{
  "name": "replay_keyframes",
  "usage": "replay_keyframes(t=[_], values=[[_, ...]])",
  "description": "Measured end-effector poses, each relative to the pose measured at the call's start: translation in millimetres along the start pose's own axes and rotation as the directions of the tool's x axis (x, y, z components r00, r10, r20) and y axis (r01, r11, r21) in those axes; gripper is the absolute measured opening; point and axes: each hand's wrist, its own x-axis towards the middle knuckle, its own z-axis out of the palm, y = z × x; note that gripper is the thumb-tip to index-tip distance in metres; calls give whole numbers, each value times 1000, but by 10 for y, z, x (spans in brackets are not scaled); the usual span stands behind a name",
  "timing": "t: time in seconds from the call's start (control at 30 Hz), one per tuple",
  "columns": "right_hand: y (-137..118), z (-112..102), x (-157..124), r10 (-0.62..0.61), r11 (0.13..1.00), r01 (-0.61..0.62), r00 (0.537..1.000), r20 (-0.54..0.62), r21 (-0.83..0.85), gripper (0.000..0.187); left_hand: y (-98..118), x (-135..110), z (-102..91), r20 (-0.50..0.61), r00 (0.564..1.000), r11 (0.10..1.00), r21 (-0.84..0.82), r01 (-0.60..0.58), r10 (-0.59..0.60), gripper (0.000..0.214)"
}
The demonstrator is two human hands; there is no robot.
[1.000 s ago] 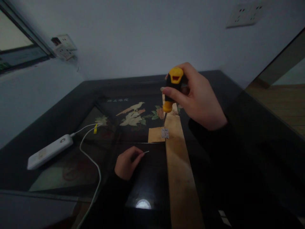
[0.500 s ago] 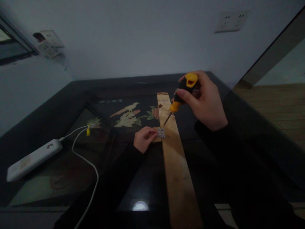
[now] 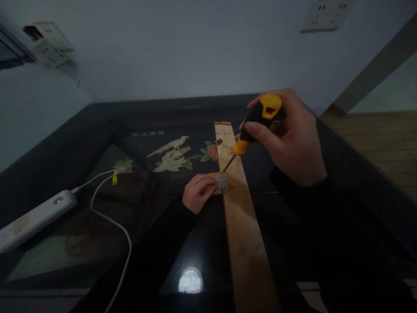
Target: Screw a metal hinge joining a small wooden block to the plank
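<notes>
A screwdriver with a yellow and black handle is gripped in my right hand, its shaft slanting down and left. The tip is close to the top edge of a small metal hinge; whether they touch I cannot tell. That hinge lies flat across the joint between a long wooden board and a short wooden piece on its left. My left hand has its thumb and fingers closed at the hinge's left edge, covering much of the short piece.
Everything rests on a dark glossy table decorated with a bird and flowers. At the left lies a white power strip with a white cable and a yellow tag. A wall with sockets stands behind.
The view has shifted slightly, so the wall and power strip sit differently in frame. My right hand and the screwdriver handle have moved slightly right; the tip stays near the hinge.
</notes>
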Motion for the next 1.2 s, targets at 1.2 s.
replay_keyframes(t=[1.2], values=[[-33, 143, -50, -172, 985, 172, 985, 17, -8, 29, 23, 12, 54, -13, 979, 979, -28, 202, -203, 14]])
